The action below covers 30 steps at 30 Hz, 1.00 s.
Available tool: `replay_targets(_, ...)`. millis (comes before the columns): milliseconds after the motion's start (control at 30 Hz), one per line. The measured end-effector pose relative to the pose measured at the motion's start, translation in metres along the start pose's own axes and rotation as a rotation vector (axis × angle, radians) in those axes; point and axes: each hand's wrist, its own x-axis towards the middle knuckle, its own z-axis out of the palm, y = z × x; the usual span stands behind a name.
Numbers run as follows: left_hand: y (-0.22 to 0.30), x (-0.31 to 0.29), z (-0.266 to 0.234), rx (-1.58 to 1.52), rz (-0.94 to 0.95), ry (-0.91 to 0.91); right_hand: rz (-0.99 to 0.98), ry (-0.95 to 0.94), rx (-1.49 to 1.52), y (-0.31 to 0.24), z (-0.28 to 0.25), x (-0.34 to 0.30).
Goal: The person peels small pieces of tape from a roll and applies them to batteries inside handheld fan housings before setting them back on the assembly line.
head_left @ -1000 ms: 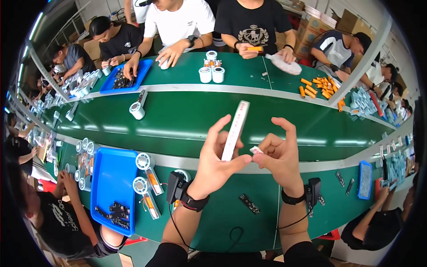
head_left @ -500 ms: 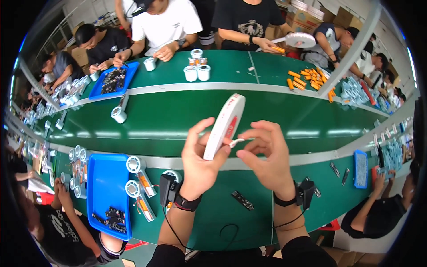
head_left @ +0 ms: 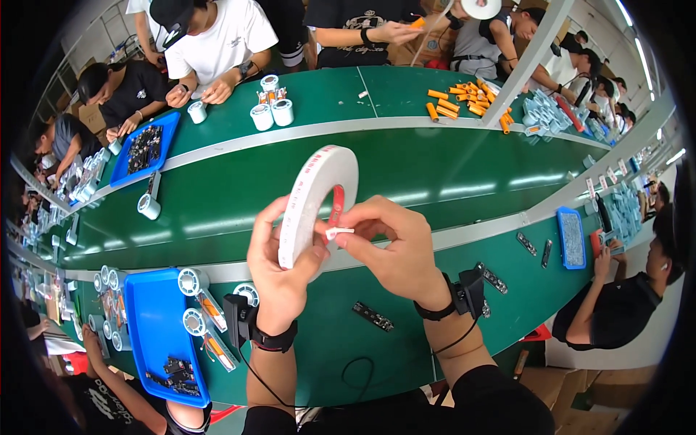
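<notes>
A white roll of tape (head_left: 310, 192) with red print stands upright in my left hand (head_left: 279, 286), whose fingers and thumb wrap round its lower part. My right hand (head_left: 397, 246) is closed in a pinch close to the roll's inner edge. Between its thumb and fingers a small crumpled white tape strip (head_left: 341, 233) sticks out. Whether that strip still joins the roll cannot be seen. Both hands are raised above the near edge of the green bench, over a black circuit board (head_left: 373, 316) lying on it.
To my left stand a blue tray (head_left: 156, 304) with black boards and two fan-and-battery assemblies (head_left: 206, 315). More circuit boards (head_left: 491, 278) and a blue box (head_left: 571, 238) lie right. A metal rail (head_left: 464, 238) crosses ahead; co-workers sit around. A black cable (head_left: 359, 373) loops near me.
The view has shifted, so the bench things appear further left. The tape roll has turned to show more of its open side. My right hand has closed in on the white strip beside the roll.
</notes>
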Motion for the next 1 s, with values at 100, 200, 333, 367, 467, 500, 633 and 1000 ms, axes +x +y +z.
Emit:
replay_targets(100,0.000,0.005,-0.007,0.010,0.005,0.072,-0.171,0.061,-0.066,-0.004,-0.004,-0.006)
replay_targets(200,0.002,0.011,-0.015,-0.028,-0.002,0.193,-0.323,0.191,0.022,-0.009,-0.006,-0.007)
replay_targets(333,0.004,0.008,-0.009,-0.140,-0.031,0.132,-0.097,0.181,0.111,-0.005,0.000,-0.003)
replay_targets(367,0.003,0.007,-0.008,-0.123,-0.025,0.121,-0.103,0.136,0.084,-0.005,0.000,-0.002)
replay_targets(467,-0.003,0.004,-0.004,-0.102,-0.012,0.078,-0.119,0.063,0.010,-0.001,-0.001,-0.001)
replay_targets(500,-0.003,0.002,-0.005,-0.088,-0.003,0.073,-0.119,0.064,-0.004,0.000,0.000,0.000)
replay_targets(633,-0.004,-0.001,-0.006,-0.023,0.018,0.071,-0.117,0.085,-0.032,0.003,0.001,0.001)
replay_targets(1000,-0.010,0.002,0.001,0.209,0.093,0.035,-0.128,0.097,-0.041,0.006,-0.002,0.006)
